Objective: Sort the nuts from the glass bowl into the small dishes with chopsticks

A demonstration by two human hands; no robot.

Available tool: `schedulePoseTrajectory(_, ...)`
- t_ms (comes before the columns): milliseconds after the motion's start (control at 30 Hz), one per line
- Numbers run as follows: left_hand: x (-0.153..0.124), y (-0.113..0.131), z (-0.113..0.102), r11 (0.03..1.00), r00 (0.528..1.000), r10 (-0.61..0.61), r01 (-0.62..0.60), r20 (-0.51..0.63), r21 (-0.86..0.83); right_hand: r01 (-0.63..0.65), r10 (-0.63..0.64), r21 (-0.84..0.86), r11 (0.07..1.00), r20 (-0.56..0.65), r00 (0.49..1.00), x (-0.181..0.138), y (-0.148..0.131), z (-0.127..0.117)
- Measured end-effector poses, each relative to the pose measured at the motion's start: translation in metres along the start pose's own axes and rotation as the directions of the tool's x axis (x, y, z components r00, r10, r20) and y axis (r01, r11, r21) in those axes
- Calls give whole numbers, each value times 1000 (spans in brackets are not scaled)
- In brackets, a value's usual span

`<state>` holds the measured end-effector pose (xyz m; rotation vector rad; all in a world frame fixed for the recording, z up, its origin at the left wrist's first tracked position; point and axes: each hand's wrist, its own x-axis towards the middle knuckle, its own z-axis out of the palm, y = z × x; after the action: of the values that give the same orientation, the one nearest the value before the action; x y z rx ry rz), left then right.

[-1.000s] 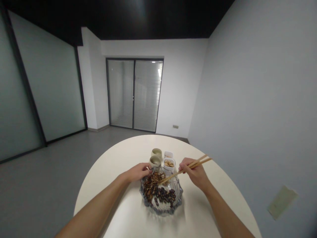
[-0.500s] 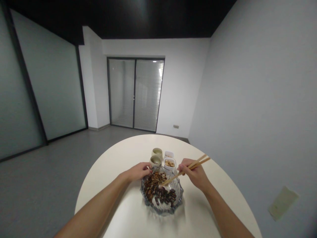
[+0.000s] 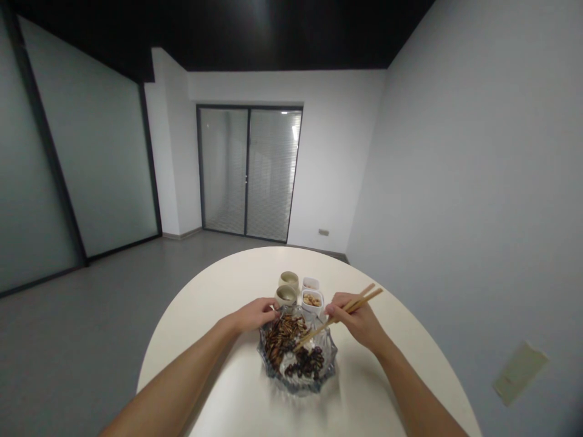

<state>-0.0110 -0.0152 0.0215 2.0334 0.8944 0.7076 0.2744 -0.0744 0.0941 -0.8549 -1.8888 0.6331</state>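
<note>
Right hand (image 3: 357,321) with chopsticks (image 3: 339,317), glass bowl (image 3: 296,383) of dark seeds (image 3: 280,340), cups (image 3: 286,295) behind

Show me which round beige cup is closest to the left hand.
The front round beige cup, just beyond the left hand and beside the clear cut-glass bowl; the other round beige cup stands farther back, behind it.

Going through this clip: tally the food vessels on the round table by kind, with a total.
Round cream cups: 2
Square white dishes: 2
Cut-glass bowl: 1
Total: 5
</note>
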Motion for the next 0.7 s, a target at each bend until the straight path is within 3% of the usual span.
schedulePoseTrajectory(300, -2, 4, -1, 1000, 1000, -21, 21, 5, 12, -9, 9, -4, 1000, 63, 998, 0, -2, 6)
schedulePoseTrajectory(467, -2, 4, -1, 999, 1000, -18, 18, -7, 28, -70, 70, 15, 997, 1, 998, 0, 1, -2)
schedulePoseTrajectory(700, -2, 6, -1, 999, 999, -48, 48, -12, 20, 32, -36, 49, 998, 85, 996, 1, -5, 9)
